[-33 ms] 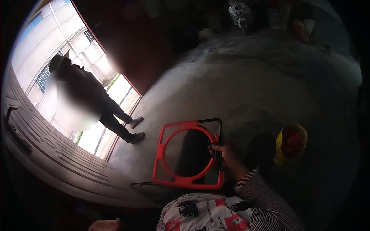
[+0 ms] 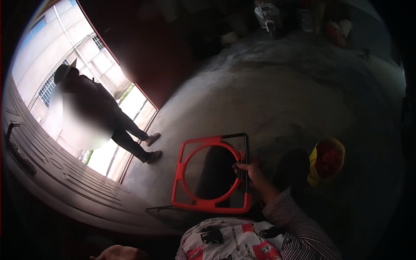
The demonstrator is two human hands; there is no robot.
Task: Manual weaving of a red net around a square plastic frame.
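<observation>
My right hand (image 2: 253, 173) grips a red square plastic frame (image 2: 211, 203) with a round ring inside it and one black corner and side. The thumb and fingers close on the frame's right side, where the ring meets the black bar. It is held upright above my lap, over dark trouser legs (image 2: 216, 171) that show through the ring. Low at the left edge of my body, my left hand (image 2: 119, 252) shows only in part, cut off by the picture's rim. A finger of it stretches out to the left, and nothing is seen in it.
A yellow bag (image 2: 315, 173) with red things inside stands on the floor right of me. A person in dark clothes (image 2: 97, 99) stands at the bright doorway on the left, beside a metal door leaf (image 2: 56, 162). Far back is a parked two-wheeler (image 2: 268, 19).
My left hand has come a little further into view and leftward, with a finger stretched out. My right hand and the red frame have hardly moved.
</observation>
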